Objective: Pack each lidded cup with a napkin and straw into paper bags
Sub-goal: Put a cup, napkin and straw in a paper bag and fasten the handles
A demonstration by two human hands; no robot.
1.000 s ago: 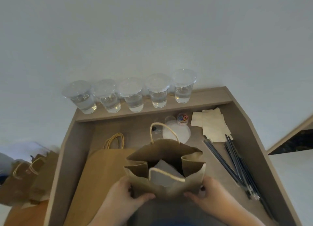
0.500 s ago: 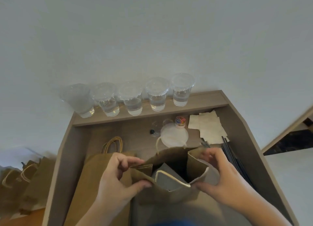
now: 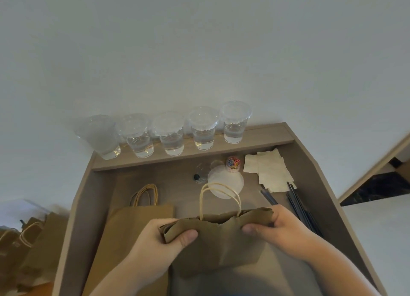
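Observation:
A brown paper bag (image 3: 218, 244) stands near the desk's front edge, its mouth pressed flat and its handles up. My left hand (image 3: 164, 242) pinches the bag's top left corner; my right hand (image 3: 281, 229) pinches the top right corner. What is inside the bag is hidden. Several lidded clear cups (image 3: 172, 133) with water line the back ledge. White napkins (image 3: 269, 170) lie at the back right. Dark straws (image 3: 299, 207) lie along the right side.
A flat paper bag (image 3: 137, 222) lies to the left on the desk (image 3: 97, 207). A loose round lid (image 3: 226, 182), a small tub of coloured clips (image 3: 233, 163) and a small bottle (image 3: 198, 177) sit mid-desk. More paper bags (image 3: 28, 235) stand off the desk's left.
The bag's mouth was open with both hands at its sides; both hands moved up to its rim and now the top is pressed flat between them.

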